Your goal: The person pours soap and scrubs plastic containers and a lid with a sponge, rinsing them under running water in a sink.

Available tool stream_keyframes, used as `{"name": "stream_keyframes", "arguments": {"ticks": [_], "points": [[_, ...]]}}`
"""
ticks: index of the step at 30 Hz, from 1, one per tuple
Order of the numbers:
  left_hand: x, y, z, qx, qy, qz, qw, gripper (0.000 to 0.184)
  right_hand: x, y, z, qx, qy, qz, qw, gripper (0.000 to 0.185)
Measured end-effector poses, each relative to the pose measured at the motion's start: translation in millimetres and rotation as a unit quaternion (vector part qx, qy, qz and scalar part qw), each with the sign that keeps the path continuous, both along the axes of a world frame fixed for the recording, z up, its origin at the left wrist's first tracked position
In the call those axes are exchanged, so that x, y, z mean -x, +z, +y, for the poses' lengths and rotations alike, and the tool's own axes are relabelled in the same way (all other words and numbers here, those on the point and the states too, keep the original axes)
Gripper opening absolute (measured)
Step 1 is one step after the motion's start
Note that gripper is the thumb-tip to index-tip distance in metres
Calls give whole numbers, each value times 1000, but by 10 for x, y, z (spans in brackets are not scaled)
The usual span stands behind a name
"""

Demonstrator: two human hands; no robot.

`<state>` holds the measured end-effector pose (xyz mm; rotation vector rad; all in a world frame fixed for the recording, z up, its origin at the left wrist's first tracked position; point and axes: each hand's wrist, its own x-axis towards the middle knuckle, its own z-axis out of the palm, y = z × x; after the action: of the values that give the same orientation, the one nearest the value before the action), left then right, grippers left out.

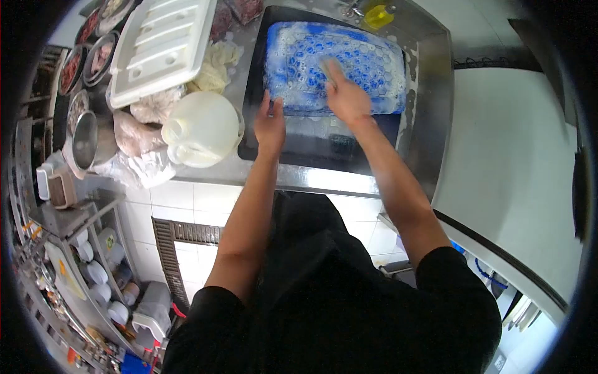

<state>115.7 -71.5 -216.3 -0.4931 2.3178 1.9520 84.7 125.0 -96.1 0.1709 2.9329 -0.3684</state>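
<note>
A blue plastic tray [336,103] with a honeycomb pattern lies in the sink, covered in white suds. My right hand [350,100] is closed around a small grey-green scrubbing pad [327,67] and presses it on the tray's sudsy face. At the tray's lower left corner is my left hand [270,128], fingers stretched upward and apart, holding nothing. Whether its fingertips touch the rim I cannot tell. Beneath the tray shows a dark, wet, flat panel [299,146].
Left of the sink stand a translucent plastic jug [208,128], a white ribbed lid [159,53] and several bowls of food. A yellow soap bottle [379,17] lies at the back. The metal sink wall [430,100] and a white counter [498,156] are to my right.
</note>
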Motion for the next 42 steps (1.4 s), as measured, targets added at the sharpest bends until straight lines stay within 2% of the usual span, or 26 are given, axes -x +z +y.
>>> {"name": "stream_keyframes", "arguments": {"ticks": [1, 4, 7, 8, 10, 13, 14, 17, 18, 20, 22, 25, 26, 28, 31, 32, 35, 38, 41, 42], "points": [[-27, -37, -4, -5, 6, 2, 1000, 55, 93, -38, -171, -5, 18, 21, 1000, 65], [15, -35, -13, -19, 6, 6, 1000, 55, -362, 23, -586, -9, 72, -40, 997, 61], [58, 106, -58, -36, 3, -8, 999, 56, -519, -139, -448, -17, 197, 164, 966, 59], [28, 147, -87, -36, -4, -4, 999, 56, -413, -243, -429, -1, 158, 110, 981, 60], [-21, 146, -60, -32, -10, -20, 999, 56, 73, -108, -553, 26, 81, 4, 996, 62], [101, 134, -95, -16, -13, -46, 999, 56, -128, -212, -689, 2, 83, 11, 996, 65], [62, 149, -110, -17, -21, -45, 999, 56, -377, -39, -719, -6, 93, -8, 996, 65], [135, 161, -105, -28, -18, -42, 999, 57, -423, -151, -508, -13, 141, 30, 990, 65], [120, 144, -105, -29, -17, -47, 998, 57, -126, 78, -619, -30, 106, -51, 993, 64], [75, 184, -93, -25, -21, -68, 997, 57, 666, -114, -539, -11, 92, 46, 995, 61], [94, 319, -112, -10, -23, -94, 995, 58, 1492, -295, -518, -34, 34, 72, 996, 60], [102, 189, -103, -13, -19, -46, 999, 57, 1255, -198, -695, -28, 44, 56, 997, 60], [124, 154, -92, -14, -20, -42, 999, 57, 898, -84, -745, -30, 49, 0, 998, 62], [102, 109, -93, -18, -17, -39, 999, 56, 217, -109, -753, -20, 96, 9, 995, 64], [89, 297, -132, -11, -37, -83, 996, 55, 543, -50, -695, -9, 115, 27, 993, 65], [77, 283, -103, -6, -35, -77, 996, 55, 913, -93, -680, -53, 77, 12, 996, 66], [50, 288, -158, 19, -23, -76, 997, 55, 1702, -368, -635, -46, 58, 58, 996, 65], [118, 379, -115, 22, -35, -79, 996, 56, 864, -32, -927, -19, 125, 4, 992, 61], [111, 298, -141, 2, -39, -83, 996, 58, 518, -154, -797, -29, 192, 46, 980, 58], [131, 317, -152, 2, -44, -89, 995, 59, 721, -176, -741, -18, 150, 54, 987, 56]]}}
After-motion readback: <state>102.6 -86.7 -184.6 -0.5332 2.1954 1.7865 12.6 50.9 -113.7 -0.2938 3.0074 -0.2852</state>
